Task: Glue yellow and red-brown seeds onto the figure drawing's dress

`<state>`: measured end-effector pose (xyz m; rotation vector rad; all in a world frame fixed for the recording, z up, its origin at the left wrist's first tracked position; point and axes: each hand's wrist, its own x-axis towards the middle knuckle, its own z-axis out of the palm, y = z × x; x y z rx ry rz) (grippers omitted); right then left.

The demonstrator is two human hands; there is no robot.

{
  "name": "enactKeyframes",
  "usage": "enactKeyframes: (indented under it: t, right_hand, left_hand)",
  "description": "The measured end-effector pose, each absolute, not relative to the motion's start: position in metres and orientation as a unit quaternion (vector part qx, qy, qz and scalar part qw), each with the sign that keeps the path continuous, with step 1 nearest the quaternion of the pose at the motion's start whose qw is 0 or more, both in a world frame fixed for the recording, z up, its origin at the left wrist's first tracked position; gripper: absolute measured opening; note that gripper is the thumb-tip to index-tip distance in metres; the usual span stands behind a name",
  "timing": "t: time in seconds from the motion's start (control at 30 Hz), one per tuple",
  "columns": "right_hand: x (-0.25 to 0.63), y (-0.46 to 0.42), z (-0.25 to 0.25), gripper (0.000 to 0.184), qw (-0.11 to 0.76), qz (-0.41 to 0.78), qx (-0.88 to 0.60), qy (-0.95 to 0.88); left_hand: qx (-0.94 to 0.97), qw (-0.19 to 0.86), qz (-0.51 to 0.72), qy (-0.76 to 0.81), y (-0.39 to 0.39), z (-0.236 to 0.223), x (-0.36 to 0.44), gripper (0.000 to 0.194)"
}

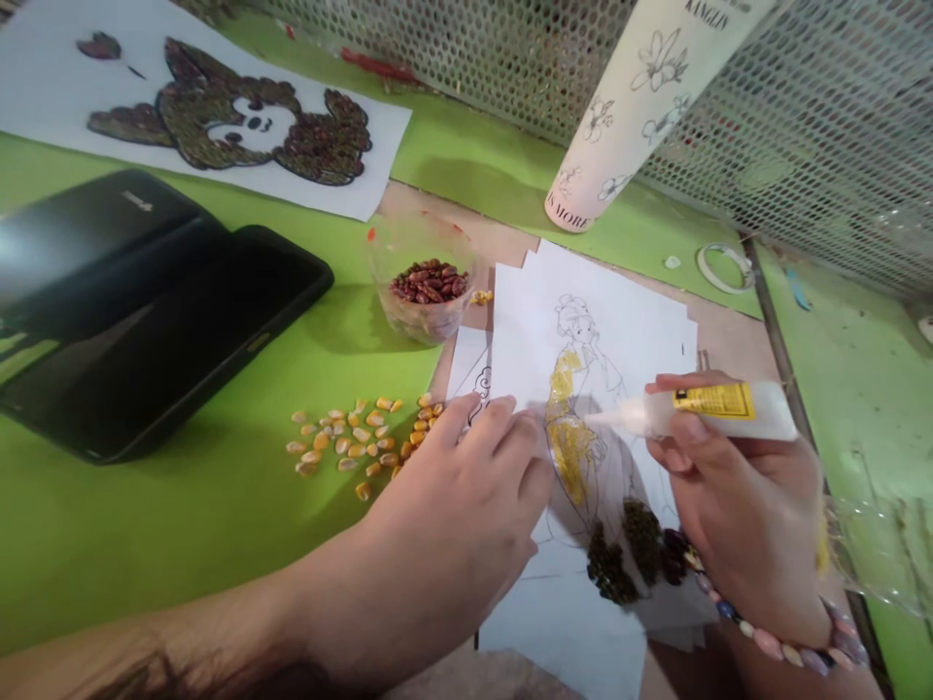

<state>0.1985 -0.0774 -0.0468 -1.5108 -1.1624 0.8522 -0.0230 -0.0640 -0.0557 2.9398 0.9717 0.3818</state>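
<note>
My right hand (736,496) is shut on a small white glue bottle with a yellow label (710,408), its nozzle tip touching or nearly touching the drawing. That drawing, a line-art robed figure (575,389), is on a stack of white paper sheets (627,331); its skirt is covered in yellow grains, and dark seed clusters (627,554) lie lower down. My left hand (466,486) rests flat on the sheets' left edge, holding nothing. Loose yellow corn kernels (357,442) lie just left of it. A clear cup of red beans (427,287) stands above it.
A black phone in a folio case (146,311) lies on the green mat (219,525). Behind are a finished bean mosaic of a cartoon animal (225,122), a floral white tube (641,117), perforated mesh (816,126), and a white tape roll (725,267).
</note>
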Motion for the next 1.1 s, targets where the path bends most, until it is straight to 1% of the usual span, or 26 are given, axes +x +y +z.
enactKeyframes:
  t: [0.1,0.2,0.27,0.37,0.5,0.6,0.7,0.87,1.0,1.1]
  right_hand:
    - [0.195,-0.071,-0.043,0.012,0.572,0.372,-0.607,-0.406]
    - [0.195,-0.066,-0.041,0.015,0.6,0.386,-0.591,-0.377]
    - [0.196,-0.065,-0.04,0.018,0.599,0.392,-0.589,-0.375]
    - [0.198,-0.068,-0.038,0.024,0.577,0.394,-0.597,-0.395]
    - [0.198,-0.075,-0.035,0.025,0.549,0.391,-0.595,-0.439]
    - [0.197,-0.079,-0.031,0.026,0.566,0.396,-0.57,-0.445]
    - [0.197,-0.081,-0.027,0.028,0.589,0.409,-0.568,-0.404]
    - [0.197,-0.079,-0.02,0.039,0.614,0.398,-0.568,-0.377]
    - [0.196,-0.083,-0.015,0.04,0.612,0.377,-0.571,-0.397]
    - [0.192,-0.087,-0.016,0.038,0.591,0.37,-0.576,-0.427]
  left_hand:
    - [0.944,0.02,0.12,0.307,-0.064,-0.054,-0.023,0.041]
    - [0.941,0.036,0.127,0.31,-0.064,-0.052,-0.023,0.04]
    - [0.938,0.043,0.135,0.316,-0.064,-0.051,-0.023,0.04]
    - [0.936,0.048,0.142,0.318,-0.065,-0.051,-0.023,0.04]
    - [0.935,0.059,0.151,0.314,-0.065,-0.049,-0.024,0.039]
    - [0.935,0.068,0.156,0.311,-0.065,-0.044,-0.024,0.034]
    - [0.934,0.073,0.141,0.32,-0.064,-0.04,-0.024,0.029]
    - [0.924,0.079,0.135,0.35,-0.061,-0.037,-0.025,0.021]
    - [0.906,0.072,0.137,0.394,-0.06,-0.033,-0.026,0.018]
    - [0.899,0.072,0.145,0.407,-0.062,-0.028,-0.027,0.017]
